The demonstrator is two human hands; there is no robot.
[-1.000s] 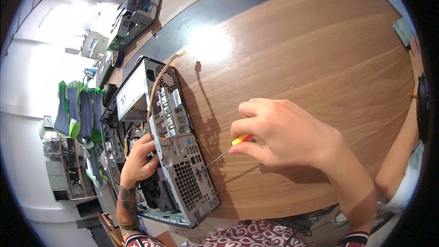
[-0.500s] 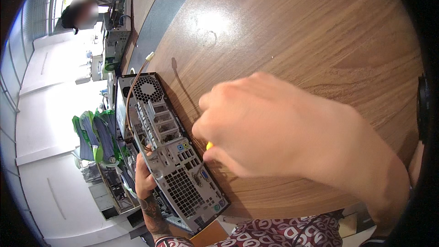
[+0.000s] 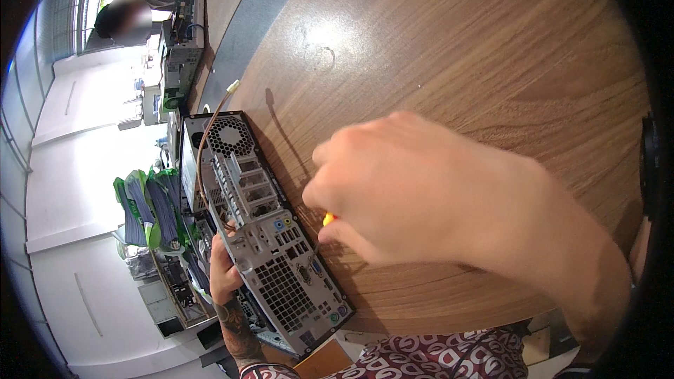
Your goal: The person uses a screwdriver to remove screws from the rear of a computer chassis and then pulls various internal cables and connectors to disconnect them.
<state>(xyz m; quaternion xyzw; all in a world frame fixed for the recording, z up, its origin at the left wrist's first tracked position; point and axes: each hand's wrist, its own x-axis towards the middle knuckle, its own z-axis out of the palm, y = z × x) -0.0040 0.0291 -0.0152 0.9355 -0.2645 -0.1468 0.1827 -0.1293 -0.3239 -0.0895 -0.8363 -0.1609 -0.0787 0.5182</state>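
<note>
Your right hand [image 3: 421, 196] is clenched around a screwdriver [image 3: 324, 223]; only a bit of its yellow-orange handle shows under your fingers, and the thin shaft runs down-left to the rear panel of the computer case [image 3: 277, 253]. Compared with a second ago, the hand fills far more of the view and has closed in on the case: then it was held off to the right with the shaft bridging an open gap, and now the tip sits at or just against the port panel, near the blue connector. Whether the tip is seated in a screw head you cannot tell from here; the hand covers too much. That shift reads as the approach ending and the driving work beginning.

Your left hand [image 3: 223, 275] grips the far side of the case from below, fingers wrapped on its edge, much as it did a second ago, so the case is braced. The case stands on its side at the left edge of the wooden table [image 3: 491, 49], back panel facing up, fan grille at the far end. A thin cable [image 3: 210, 123] with a pale plug arcs up out of it. Beyond the table edge hang green-and-grey bundled strips [image 3: 151, 210], and another person sits at the far top left.
</note>
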